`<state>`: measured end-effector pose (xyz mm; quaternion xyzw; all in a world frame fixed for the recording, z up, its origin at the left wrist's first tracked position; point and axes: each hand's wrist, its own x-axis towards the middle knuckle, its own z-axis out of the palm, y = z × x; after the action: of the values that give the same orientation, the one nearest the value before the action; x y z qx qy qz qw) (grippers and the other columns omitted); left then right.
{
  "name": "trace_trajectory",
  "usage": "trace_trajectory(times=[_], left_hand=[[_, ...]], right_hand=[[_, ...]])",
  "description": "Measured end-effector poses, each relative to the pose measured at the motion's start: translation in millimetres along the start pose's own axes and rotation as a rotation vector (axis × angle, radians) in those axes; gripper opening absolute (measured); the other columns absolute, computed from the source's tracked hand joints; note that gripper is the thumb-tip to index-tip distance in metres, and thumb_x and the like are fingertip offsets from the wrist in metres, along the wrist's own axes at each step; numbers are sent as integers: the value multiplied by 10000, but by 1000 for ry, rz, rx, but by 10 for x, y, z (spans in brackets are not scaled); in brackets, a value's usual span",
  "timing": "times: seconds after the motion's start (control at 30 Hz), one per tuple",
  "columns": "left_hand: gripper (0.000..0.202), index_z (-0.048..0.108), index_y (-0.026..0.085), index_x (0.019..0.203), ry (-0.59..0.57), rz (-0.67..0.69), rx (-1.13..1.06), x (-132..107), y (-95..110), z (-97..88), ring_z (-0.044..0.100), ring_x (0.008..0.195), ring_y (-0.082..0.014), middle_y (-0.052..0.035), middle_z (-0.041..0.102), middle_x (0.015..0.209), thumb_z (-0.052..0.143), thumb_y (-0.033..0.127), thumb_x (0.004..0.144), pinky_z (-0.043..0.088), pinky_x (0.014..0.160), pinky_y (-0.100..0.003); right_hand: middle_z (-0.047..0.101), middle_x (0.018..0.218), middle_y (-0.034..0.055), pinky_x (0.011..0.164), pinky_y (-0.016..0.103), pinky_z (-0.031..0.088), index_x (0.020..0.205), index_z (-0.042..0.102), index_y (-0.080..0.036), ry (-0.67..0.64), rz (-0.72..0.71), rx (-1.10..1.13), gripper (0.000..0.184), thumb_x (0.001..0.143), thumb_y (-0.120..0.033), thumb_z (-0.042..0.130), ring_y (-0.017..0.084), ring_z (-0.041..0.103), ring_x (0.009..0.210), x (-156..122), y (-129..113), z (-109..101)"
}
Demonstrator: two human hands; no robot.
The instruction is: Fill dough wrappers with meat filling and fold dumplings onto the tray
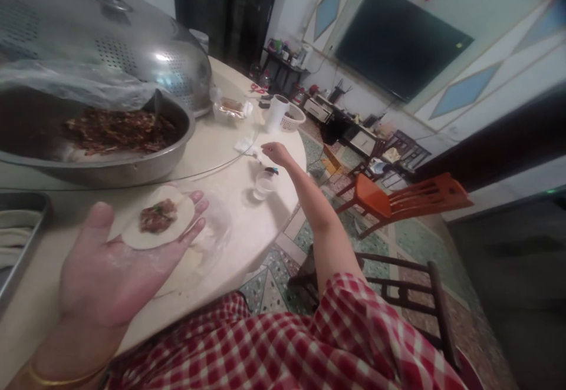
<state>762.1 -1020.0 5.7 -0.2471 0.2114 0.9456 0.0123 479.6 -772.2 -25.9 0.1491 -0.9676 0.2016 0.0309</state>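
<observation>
My left hand is palm up with fingers spread, bearing a round dumpling wrapper across its fingers. A lump of meat filling with green bits lies in the middle of the wrapper. Over the table's far side, my right hand is closed with fingers curled; whether anything is in them is hidden. Just below it stand a small clear plastic cup and a dark and blue item. White crumpled tissue lies by its fingertips. Under my left hand's fingers is a clear plastic bag.
A large steel basin holds dark brown filling, with a perforated steel dome behind it. At left is a metal tray of pale dumplings. A paper roll and white basket stand farther back. Chairs flank the table.
</observation>
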Motion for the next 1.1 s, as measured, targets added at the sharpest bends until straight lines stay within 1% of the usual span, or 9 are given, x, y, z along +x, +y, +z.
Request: trace_trajectory(times=[0.23, 0.37, 0.47, 0.57, 0.63, 0.77, 0.83, 0.93, 1.1], left_hand=[[704, 464, 49, 1488, 14, -21, -32, 147, 56, -21, 711, 1124, -373, -272, 692, 1259, 307, 523, 993, 660, 761, -464], [705, 459, 77, 1498, 1, -59, -41, 224, 65, -57, 703, 1149, -361, -254, 693, 1272, 326, 543, 986, 656, 804, -456], [714, 442, 77, 1509, -13, -62, -40, 232, 58, -98, 704, 1152, -355, -250, 691, 1279, 317, 546, 986, 658, 806, -455], [715, 426, 101, 1526, -69, -41, -47, 205, 45, -136, 674, 1212, -350, -245, 664, 1331, 388, 550, 972, 652, 843, -451], [711, 430, 141, 1530, -83, -32, -62, 180, 29, -148, 656, 1243, -344, -228, 655, 1354, 443, 555, 952, 648, 858, -447], [687, 482, 150, 1489, -103, 25, -62, 114, -25, -124, 653, 1249, -334, -218, 666, 1337, 440, 573, 949, 640, 881, -435], [660, 504, 134, 1462, -86, 67, -70, 66, -57, -98, 660, 1236, -321, -216, 676, 1319, 410, 563, 968, 628, 912, -421], [625, 567, 138, 1388, -8, 119, -98, -14, -103, -93, 686, 1187, -289, -193, 708, 1256, 324, 561, 998, 610, 944, -396], [576, 679, 160, 1232, -71, 164, -70, -113, -153, -244, 663, 1219, -272, -151, 735, 1199, 286, 527, 1024, 572, 1007, -369]], right_hand=[[708, 1135, 68, 990, 440, 547, 1069, 688, -135, -128, 49, -40, 221, 974, -331, 648, 204, 676, 1074, 444, 8, 525], [740, 1074, 140, 1014, 395, 490, 993, 701, -78, -83, 81, 20, 111, 912, -124, 642, 233, 668, 1083, 492, 18, 520], [737, 1079, 203, 957, 350, 481, 1111, 666, -32, -15, 86, 110, 273, 840, -61, 646, 233, 668, 1017, 400, -65, 354], [716, 1125, 186, 949, 319, 475, 1211, 615, -46, 82, 29, 261, 331, 899, -153, 584, 176, 653, 983, 31, -286, 137], [721, 1085, 131, 901, 300, 509, 1119, 649, -107, 101, -49, 401, 253, 961, -248, 511, 154, 652, 958, -422, -508, 69], [699, 706, 4, 589, 267, 547, 933, 715, -199, -145, -185, 661, 325, 932, -491, 571, 125, 615, 598, -1484, -1056, 274], [672, 676, -16, 513, 241, 504, 933, 718, -204, -300, -165, 922, 345, 896, -526, 597, 95, 552, 522, -1835, -1314, 474], [634, 652, -39, 476, 212, 440, 882, 696, -194, -316, 22, 1223, 330, 788, -510, 704, 62, 483, 485, -2031, -1583, 710], [555, 528, -57, 386, 199, 307, 681, 626, -184, -385, 208, 1234, 411, 714, -577, 743, 50, 405, 411, -2077, -1761, 799]])
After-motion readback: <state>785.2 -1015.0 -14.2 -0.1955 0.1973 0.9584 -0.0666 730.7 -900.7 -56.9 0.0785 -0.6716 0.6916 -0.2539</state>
